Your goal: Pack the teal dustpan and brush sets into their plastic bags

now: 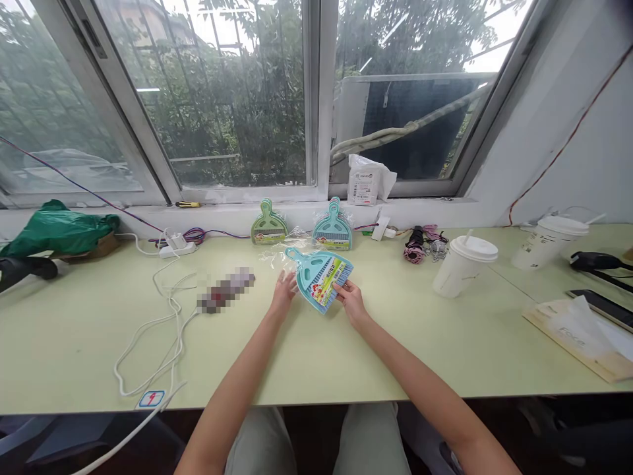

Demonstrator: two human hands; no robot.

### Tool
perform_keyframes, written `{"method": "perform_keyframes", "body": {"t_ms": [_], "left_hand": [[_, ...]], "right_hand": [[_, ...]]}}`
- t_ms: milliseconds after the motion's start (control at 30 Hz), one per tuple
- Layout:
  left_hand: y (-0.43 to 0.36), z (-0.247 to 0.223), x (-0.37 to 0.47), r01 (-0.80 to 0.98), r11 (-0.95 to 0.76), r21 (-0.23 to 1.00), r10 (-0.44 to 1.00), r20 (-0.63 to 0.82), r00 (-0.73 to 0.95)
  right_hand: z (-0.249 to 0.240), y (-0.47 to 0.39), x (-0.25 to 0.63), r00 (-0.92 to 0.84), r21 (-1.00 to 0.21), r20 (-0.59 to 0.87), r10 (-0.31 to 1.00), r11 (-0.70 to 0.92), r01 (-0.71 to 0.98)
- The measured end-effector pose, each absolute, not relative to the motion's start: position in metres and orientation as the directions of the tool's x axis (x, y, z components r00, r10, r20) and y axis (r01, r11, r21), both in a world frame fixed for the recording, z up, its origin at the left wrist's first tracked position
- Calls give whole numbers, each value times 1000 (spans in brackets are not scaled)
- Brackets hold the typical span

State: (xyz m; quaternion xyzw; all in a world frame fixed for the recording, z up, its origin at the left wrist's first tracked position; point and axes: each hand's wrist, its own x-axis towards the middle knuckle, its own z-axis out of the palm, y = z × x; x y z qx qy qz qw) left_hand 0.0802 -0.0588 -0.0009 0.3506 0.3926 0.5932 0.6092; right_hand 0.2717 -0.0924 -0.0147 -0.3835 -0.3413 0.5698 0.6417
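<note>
Scanning from the far left, I see a crumpled green plastic bag by the window, then a white power strip with its white cable looping toward the near edge of the pale green table. Coming to the middle, my left hand is pinching the left edge of the small teal plastic dustpan-and-brush set, fingers closed narrow on it; my right hand is gripping its lower right corner beside the striped label, so the set is lifted just off the table, centre, tilted with its handle pointing far-left. Loose clear wrapping lies just behind it. To handle this well, I reckon I should keep both grips on the edges, clear of the bristles, and hold it steady over the table. Against the far sill stand a green mini dustpan set and a second teal one, upright, side by side. Moving right, a white lidded paper cup has a straw in it, contents hidden; a second lidded cup sits farther right, also sealed. Far right lies a dark phone.
</note>
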Motion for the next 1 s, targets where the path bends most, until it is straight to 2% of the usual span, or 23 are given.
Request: {"method": "perform_keyframes", "body": {"t_ms": [167, 367, 500, 667, 767, 1000], "left_hand": [[-70, -15, 99, -364, 108, 925, 958, 0, 285], [-75, -15, 104, -339, 198, 920, 873, -8, 487], [-77, -15, 108, -340, 151, 928, 895, 18, 446], [-80, -13, 110, -287, 223, 932, 877, -63, 476], [-80, -8, 108, -267, 168, 949, 875, -19, 484], [-80, -11, 114, -153, -50, 987, 991, 69, 118]], "right_hand": [[-16, -93, 270, 204, -877, 16, 979, 111, -467], [-19, -90, 270, 311, -835, 1, 950, 173, -522], [-21, -90, 267, 325, -822, -2, 946, 183, -540], [-20, -93, 266, 295, -821, 8, 956, 175, -544], [-18, -93, 265, 260, -809, 41, 965, 185, -557], [-15, -95, 261, 191, -811, 61, 980, 160, -563]]}}
